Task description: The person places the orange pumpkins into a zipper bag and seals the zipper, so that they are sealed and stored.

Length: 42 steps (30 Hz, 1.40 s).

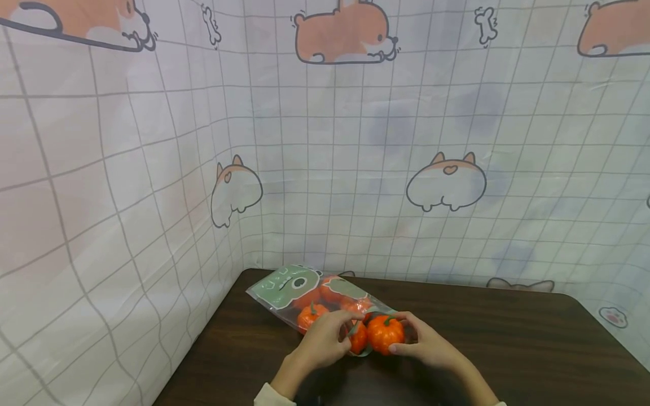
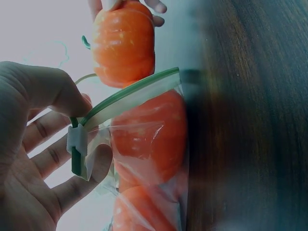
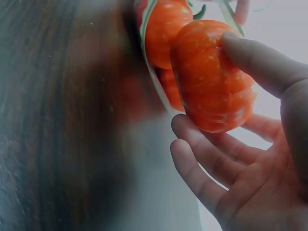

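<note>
A clear zip bag (image 1: pixel 278 292) with a green cartoon face lies on the table, several orange toy pumpkins inside it. My left hand (image 1: pixel 325 337) pinches the green zip edge (image 2: pixel 139 86) of its mouth, near a white slider (image 2: pixel 77 139). Between thumb and fingers, my right hand (image 1: pixel 431 345) holds another orange pumpkin (image 1: pixel 386 334) with a green stem, right at the open mouth. In the right wrist view this held pumpkin (image 3: pixel 211 77) partly covers a pumpkin (image 3: pixel 166 33) inside the bag. The left hand hides part of the bag in the head view.
The dark wooden table (image 1: pixel 482 327) stretches to the right of the hands. A white gridded cloth (image 1: pixel 355 225) with cartoon dogs hangs behind the table and along its left side.
</note>
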Available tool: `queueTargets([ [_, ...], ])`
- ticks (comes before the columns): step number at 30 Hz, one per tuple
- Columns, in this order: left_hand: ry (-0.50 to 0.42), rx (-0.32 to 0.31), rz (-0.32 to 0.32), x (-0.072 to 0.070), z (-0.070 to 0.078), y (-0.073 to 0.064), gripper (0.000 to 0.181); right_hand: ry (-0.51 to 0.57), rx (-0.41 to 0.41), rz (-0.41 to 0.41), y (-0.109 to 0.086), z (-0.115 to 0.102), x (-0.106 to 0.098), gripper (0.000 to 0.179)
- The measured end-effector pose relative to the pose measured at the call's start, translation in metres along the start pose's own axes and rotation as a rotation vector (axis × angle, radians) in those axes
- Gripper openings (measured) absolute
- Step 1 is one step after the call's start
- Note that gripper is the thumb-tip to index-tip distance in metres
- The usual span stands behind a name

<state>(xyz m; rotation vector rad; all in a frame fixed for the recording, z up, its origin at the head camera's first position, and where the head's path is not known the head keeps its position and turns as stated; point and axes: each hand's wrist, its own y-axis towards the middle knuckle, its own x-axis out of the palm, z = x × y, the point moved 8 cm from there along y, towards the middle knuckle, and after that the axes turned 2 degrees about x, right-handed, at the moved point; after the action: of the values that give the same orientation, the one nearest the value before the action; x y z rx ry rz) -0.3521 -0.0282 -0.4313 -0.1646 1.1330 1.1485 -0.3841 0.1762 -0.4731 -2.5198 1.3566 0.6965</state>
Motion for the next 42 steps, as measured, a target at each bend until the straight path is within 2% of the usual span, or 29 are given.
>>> queueTargets([
  [9,0.025,-0.002,-0.011,0.000,0.003,0.000,0.054,-0.053,0.019,0.066,0.003,0.000,0.004,0.067],
  [17,0.045,0.054,0.019,0.000,0.009,0.000,0.052,-0.053,0.044,0.147,0.006,-0.003,0.005,0.068],
  [28,0.061,0.042,0.006,0.002,0.008,0.003,0.053,-0.073,0.096,0.269,0.008,-0.004,0.002,0.076],
  [36,0.047,0.029,-0.001,0.002,0.007,0.003,0.053,-0.176,0.120,0.358,0.015,-0.002,-0.001,0.074],
  [42,0.052,0.014,-0.007,0.003,0.006,0.005,0.053,-0.201,0.154,0.390,0.020,-0.004,0.000,0.077],
])
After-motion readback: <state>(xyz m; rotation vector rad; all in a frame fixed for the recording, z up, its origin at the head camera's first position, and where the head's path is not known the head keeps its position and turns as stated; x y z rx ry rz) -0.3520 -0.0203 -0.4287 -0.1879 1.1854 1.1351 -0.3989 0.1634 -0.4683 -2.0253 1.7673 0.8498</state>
